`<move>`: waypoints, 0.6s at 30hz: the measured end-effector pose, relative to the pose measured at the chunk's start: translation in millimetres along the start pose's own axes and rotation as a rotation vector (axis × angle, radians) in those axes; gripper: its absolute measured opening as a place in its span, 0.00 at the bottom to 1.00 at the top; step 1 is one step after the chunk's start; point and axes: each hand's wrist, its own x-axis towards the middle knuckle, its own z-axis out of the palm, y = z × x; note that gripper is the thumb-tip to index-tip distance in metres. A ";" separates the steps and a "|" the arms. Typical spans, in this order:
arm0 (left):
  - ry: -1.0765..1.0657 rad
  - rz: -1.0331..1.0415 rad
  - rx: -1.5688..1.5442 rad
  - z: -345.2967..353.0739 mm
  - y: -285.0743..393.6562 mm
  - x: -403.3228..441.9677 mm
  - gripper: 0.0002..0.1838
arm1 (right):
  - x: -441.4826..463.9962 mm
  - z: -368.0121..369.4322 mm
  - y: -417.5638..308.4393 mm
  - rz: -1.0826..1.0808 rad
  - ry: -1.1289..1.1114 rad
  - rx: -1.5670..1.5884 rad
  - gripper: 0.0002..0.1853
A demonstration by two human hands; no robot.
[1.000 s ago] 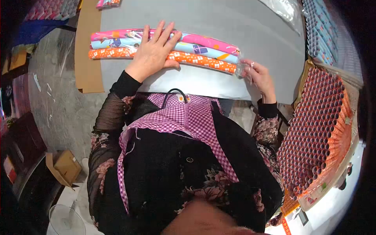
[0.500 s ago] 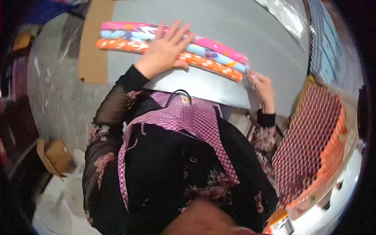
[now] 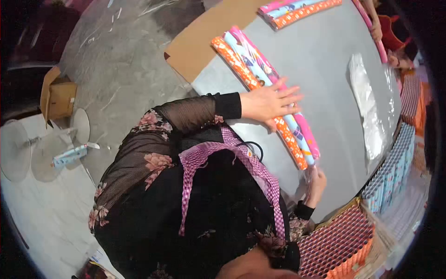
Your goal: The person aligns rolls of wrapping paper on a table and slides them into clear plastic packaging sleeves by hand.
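Observation:
Three rolls of patterned wrapping paper lie side by side on the grey tabletop: an orange roll [image 3: 230, 57], a light blue roll [image 3: 242, 52] and a pink roll [image 3: 254, 50]. My left hand [image 3: 269, 102] rests flat across their middle, fingers spread. At the near end of the rolls, clear plastic film [image 3: 310, 173] sticks out past the paper. My right hand [image 3: 318, 187] closes on this loose film, its fingertips partly hidden.
Another set of three rolls [image 3: 302, 13] lies at the far side. A co-worker's hand [image 3: 376, 31] touches a pink roll [image 3: 362, 11]. Clear plastic sleeves [image 3: 364, 102] lie on the right. Brown cardboard [image 3: 204, 39] covers the left edge; stacked rolls [image 3: 341, 239] stand at lower right.
The view has turned, so the rolls now slope more steeply down to the right. The second set and the co-worker have come into view. Both hands keep their places on rolls and film.

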 end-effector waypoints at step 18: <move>0.102 0.015 -0.024 8.0 -2.7 -7.4 0.53 | -4.2 6.8 -21.4 0.253 -0.139 0.625 0.10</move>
